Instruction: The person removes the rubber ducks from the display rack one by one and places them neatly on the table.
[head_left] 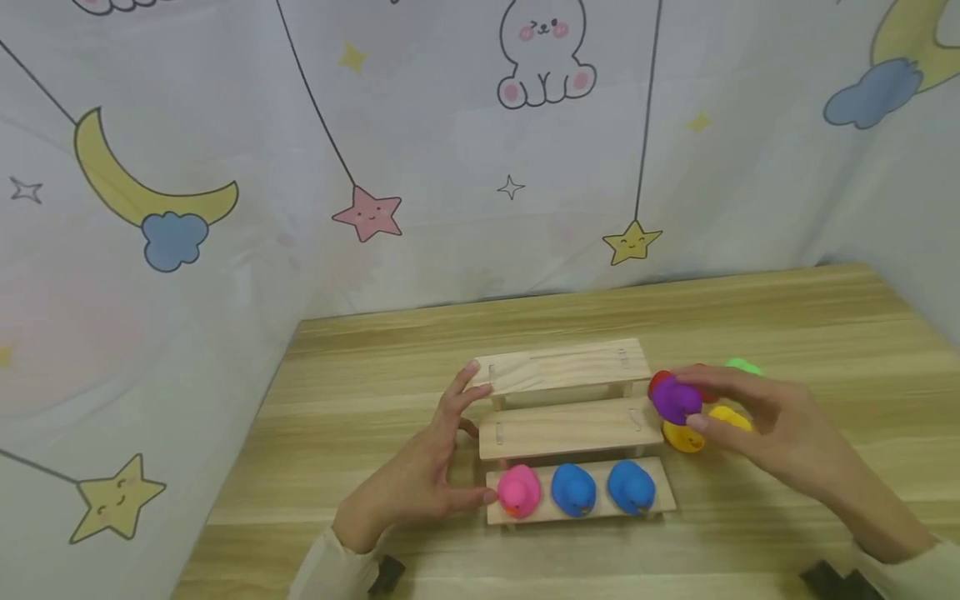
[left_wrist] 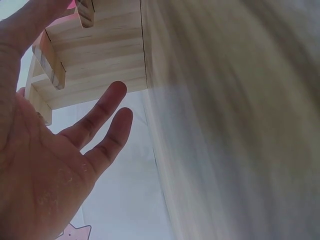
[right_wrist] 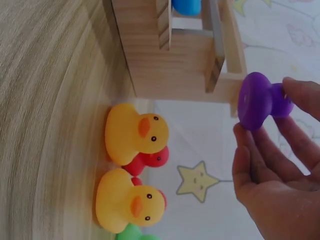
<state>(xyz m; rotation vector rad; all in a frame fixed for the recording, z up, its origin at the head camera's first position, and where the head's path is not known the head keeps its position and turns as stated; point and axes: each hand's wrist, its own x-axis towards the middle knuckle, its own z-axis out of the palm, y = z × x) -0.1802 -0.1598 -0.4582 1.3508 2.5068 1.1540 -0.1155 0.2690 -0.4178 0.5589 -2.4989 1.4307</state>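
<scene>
- The wooden table [head_left: 352,367] carries everything being handled.
- On it stands a three-tier wooden stand [head_left: 570,427]; its lowest tier holds a pink duck [head_left: 519,492] at the left, then two blue ducks [head_left: 574,490].
- The left hand [head_left: 416,467] is at the stand's left end, fingers spread, thumb near the pink duck; it seems to steady the stand, though I cannot tell how firmly it touches.
- The right hand [head_left: 783,425] pinches a purple duck [head_left: 677,402] between thumb and fingers, off the table, just beside the stand's right end.
- Beyond that end, two yellow ducks [right_wrist: 137,134], red ducks [right_wrist: 156,158] and a green duck [right_wrist: 129,232] are on the table.
- The step in hand looks like bringing the purple duck to the stand. The next move probably calls for a leftward reach over a tier, base down, then a gentle release.
</scene>
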